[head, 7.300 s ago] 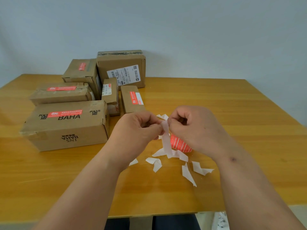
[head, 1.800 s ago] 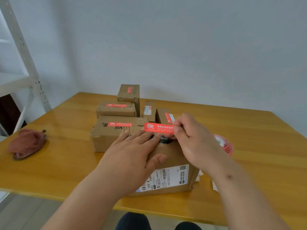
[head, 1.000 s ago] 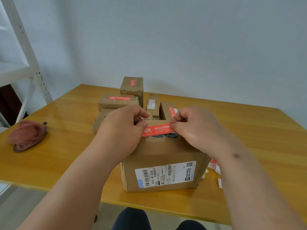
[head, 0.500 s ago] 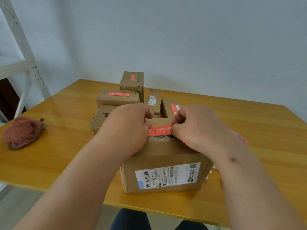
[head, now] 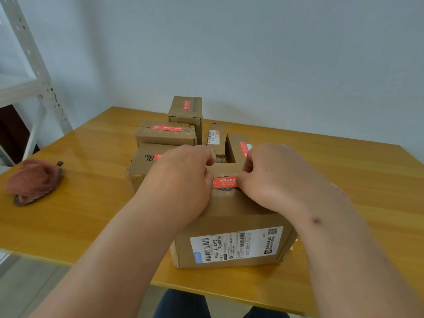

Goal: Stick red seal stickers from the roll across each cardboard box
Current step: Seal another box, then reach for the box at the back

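Observation:
A large cardboard box [head: 231, 216] with a white shipping label stands at the table's near edge. A red seal sticker [head: 225, 182] lies across its top. My left hand [head: 181, 180] pinches the sticker's left end with curled fingers. My right hand [head: 270, 177] pinches its right end. Both hands rest on the box top. Behind it stand several smaller boxes with red stickers on them: a flat one [head: 166, 134], a tall one [head: 185, 111], a printed one [head: 143, 161] and a narrow one [head: 237, 145]. The sticker roll is hidden behind my right arm.
A reddish cloth [head: 33, 180] lies on the yellow wooden table [head: 91, 203] at the left. A white metal shelf frame [head: 34, 65] stands beyond the table's left side. A small box with a white label [head: 215, 140] stands among the sealed ones.
The sticker has come down from above the box onto its top. Both hands have lowered with it and now hold its ends against the cardboard.

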`<state>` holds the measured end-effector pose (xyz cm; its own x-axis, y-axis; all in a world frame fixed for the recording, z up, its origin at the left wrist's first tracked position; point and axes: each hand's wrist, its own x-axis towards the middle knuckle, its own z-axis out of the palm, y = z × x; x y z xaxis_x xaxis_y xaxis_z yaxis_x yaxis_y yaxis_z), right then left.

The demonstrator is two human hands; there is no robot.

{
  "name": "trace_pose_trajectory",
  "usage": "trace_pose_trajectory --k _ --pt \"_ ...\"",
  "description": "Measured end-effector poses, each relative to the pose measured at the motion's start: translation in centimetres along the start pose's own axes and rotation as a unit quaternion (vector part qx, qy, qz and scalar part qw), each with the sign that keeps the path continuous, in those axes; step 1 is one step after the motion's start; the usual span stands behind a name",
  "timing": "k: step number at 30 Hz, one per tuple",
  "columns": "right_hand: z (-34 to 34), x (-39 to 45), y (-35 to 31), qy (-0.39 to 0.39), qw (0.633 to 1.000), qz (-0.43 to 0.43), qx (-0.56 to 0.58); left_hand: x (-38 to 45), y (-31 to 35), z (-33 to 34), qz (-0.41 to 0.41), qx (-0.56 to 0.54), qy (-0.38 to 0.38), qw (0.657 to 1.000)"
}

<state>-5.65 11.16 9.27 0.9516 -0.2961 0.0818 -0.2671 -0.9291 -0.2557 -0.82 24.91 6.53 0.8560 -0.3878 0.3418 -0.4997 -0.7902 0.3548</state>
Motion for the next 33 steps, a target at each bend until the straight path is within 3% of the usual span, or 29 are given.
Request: trace_pose_trajectory --k 18,22,27,33 --pt "-0.3 0.7 0.2 0.034 0.998 0.033 -0.046 -0.4 -0.3 -0.3 0.016 -0.031 -0.011 0.999" --pt "-1.4 0.2 2.0 0.068 0.994 0.083 -0.008 -0.4 -0.5 -0.1 0.019 -0.046 -0.013 0.999" --pt "0.7 0.1 2.7 0.108 0.992 0.04 0.054 -0.4 -0.2 0.1 0.009 -0.062 -0.014 0.998" --pt "1.9 0.1 3.0 0.072 0.994 0.03 0.083 -0.4 0.1 0.3 0.012 -0.03 -0.022 0.999"
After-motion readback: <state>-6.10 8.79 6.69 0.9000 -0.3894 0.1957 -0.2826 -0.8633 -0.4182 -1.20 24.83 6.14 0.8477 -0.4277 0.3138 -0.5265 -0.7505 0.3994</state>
